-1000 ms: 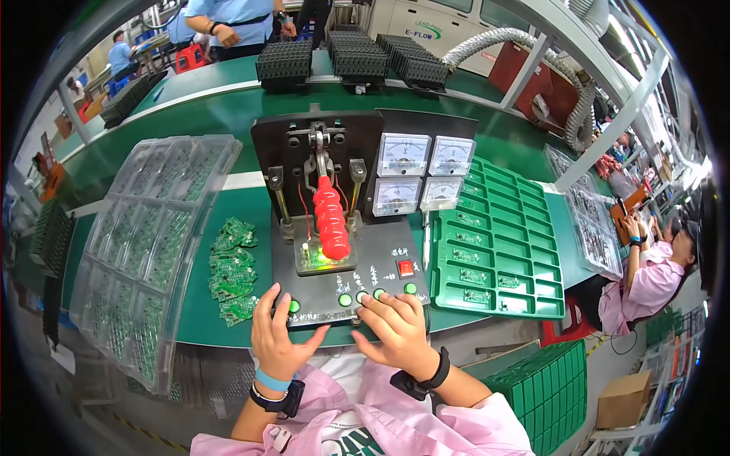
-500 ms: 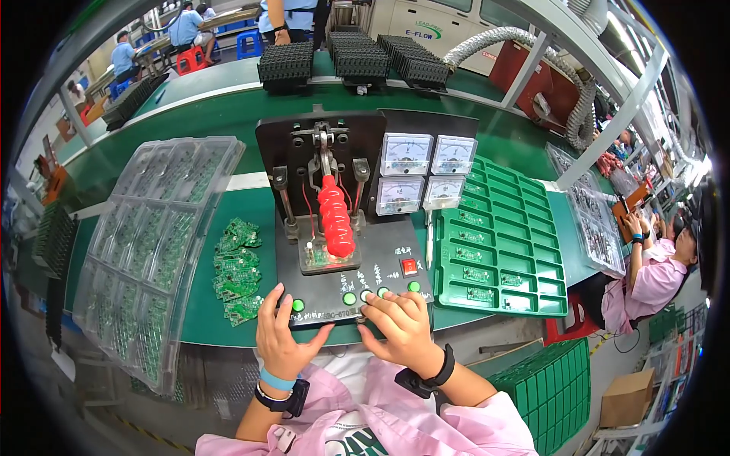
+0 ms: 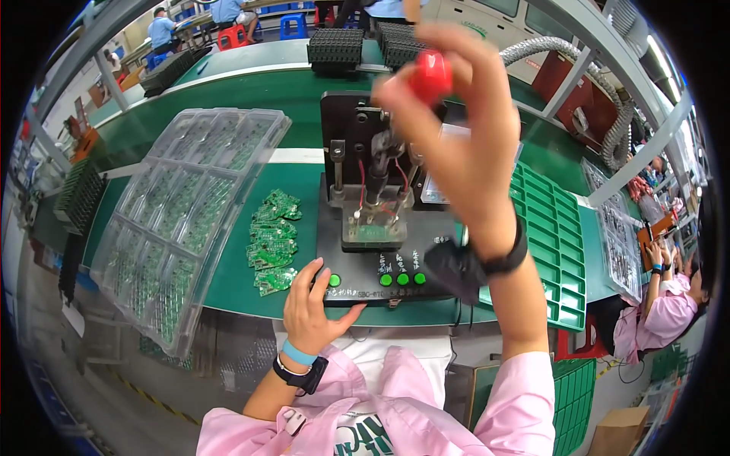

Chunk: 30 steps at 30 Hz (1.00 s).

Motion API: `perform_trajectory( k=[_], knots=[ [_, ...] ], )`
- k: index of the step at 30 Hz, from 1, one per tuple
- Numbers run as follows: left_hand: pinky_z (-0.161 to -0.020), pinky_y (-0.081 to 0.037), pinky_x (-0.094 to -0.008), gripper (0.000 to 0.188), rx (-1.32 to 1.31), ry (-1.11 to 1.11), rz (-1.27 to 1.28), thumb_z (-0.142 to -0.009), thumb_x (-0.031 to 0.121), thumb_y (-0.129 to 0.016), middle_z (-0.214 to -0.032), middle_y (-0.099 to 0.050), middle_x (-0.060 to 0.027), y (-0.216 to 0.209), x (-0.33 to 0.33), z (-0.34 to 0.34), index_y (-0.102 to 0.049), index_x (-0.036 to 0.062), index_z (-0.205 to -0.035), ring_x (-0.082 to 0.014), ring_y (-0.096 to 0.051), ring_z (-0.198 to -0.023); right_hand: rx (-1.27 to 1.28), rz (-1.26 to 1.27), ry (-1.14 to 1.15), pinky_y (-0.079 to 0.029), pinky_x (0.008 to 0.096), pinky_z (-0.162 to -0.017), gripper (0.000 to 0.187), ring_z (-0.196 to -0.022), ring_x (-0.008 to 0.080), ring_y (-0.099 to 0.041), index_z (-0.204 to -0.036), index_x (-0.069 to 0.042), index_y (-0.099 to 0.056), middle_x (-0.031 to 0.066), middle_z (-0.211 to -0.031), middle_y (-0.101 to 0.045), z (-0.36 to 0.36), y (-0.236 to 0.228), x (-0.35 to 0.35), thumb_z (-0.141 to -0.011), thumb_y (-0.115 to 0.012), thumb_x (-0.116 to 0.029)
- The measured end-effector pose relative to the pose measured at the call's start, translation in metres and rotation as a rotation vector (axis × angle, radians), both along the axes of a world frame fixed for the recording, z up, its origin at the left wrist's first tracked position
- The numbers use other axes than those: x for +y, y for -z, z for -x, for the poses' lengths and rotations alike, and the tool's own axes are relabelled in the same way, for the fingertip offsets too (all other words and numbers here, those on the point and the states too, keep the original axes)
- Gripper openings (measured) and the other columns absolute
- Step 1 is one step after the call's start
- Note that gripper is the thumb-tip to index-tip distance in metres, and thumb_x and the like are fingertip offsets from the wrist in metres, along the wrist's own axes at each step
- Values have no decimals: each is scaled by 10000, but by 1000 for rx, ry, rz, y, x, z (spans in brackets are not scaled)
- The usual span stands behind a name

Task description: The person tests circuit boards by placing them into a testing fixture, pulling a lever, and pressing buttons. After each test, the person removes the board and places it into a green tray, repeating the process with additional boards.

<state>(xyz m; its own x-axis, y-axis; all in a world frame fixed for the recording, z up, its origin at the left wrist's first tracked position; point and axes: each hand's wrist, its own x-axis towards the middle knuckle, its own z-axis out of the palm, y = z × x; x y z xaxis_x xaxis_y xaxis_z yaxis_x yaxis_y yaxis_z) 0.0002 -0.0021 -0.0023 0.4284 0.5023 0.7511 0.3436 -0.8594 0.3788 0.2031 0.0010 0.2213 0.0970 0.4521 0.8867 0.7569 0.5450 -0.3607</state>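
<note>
My right hand (image 3: 487, 163), blurred by motion, is raised above a black test fixture (image 3: 353, 290) and closed around the red handle (image 3: 433, 77) of its lever clamp. Below the handle, a clear block (image 3: 372, 232) with red wires sits over a green circuit board, only partly visible. At the fixture's front left, my left hand (image 3: 312, 308) lies open, fingertips beside a green button (image 3: 334, 280) and thumb along the front edge. My right hand and wrist hide most of the dial meters (image 3: 436, 188). Left of the fixture lies a stack of green circuit boards (image 3: 274, 235).
A clear compartment tray (image 3: 190, 194) of circuit boards lies to the left. A green compartment tray (image 3: 551, 235) is at the right, partly behind my forearm. Black slotted racks (image 3: 335, 49) stand along the far side. Another person in a pink sleeve (image 3: 655, 315) sits at far right.
My right hand has left the front buttons and taken hold of the red handle, which has swung from down to up. My left hand stays at the fixture's front left. The view has shifted.
</note>
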Motion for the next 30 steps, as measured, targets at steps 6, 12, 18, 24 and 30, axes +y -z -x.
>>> perform_trajectory(
  k=[6,12,18,24,30],
  knots=[
    [-1007,-416,-487,707,48,73,104,-673,351,-847,-1343,-506,-170,-24,0,7,-541,50,-1235,-381,-513,-1220,384,520,-234,-499,255,-774,307,-794,133,-633,-1119,42,-575,99,-871,-696,-37,-19,63,-912,-584,-185],
    [-1058,-309,-577,814,335,196,19,-702,556,-745,-1421,-466,-122,-54,3,-19,-532,58,-1309,-381,-376,-1348,418,558,-224,-485,247,-798,295,-800,137,-628,-1082,35,-600,118,-881,-695,-38,-11,69,-903,-577,-198],
    [-1058,-254,-652,962,466,61,47,-730,719,-611,-1475,-426,-81,-54,-3,-36,-459,61,-1415,-373,-293,-1407,409,567,-172,-480,248,-801,283,-805,137,-630,-1071,33,-609,111,-872,-696,-31,-15,65,-894,-580,-186],
    [-1064,-257,-637,953,478,38,33,-730,710,-620,-1466,-435,-83,-54,-4,-38,-459,69,-1416,-367,-314,-1394,403,560,-127,-477,242,-787,273,-794,132,-624,-1070,27,-612,106,-859,-697,-32,-12,68,-891,-574,-175],
    [-1060,-271,-622,878,392,74,20,-715,635,-687,-1428,-463,-136,-52,-8,-35,-505,75,-1366,-382,-406,-1323,377,255,-132,-475,240,-776,284,-792,121,-625,-1091,6,-612,91,-893,-699,-26,-9,62,-877,-637,-180]
  ],
)
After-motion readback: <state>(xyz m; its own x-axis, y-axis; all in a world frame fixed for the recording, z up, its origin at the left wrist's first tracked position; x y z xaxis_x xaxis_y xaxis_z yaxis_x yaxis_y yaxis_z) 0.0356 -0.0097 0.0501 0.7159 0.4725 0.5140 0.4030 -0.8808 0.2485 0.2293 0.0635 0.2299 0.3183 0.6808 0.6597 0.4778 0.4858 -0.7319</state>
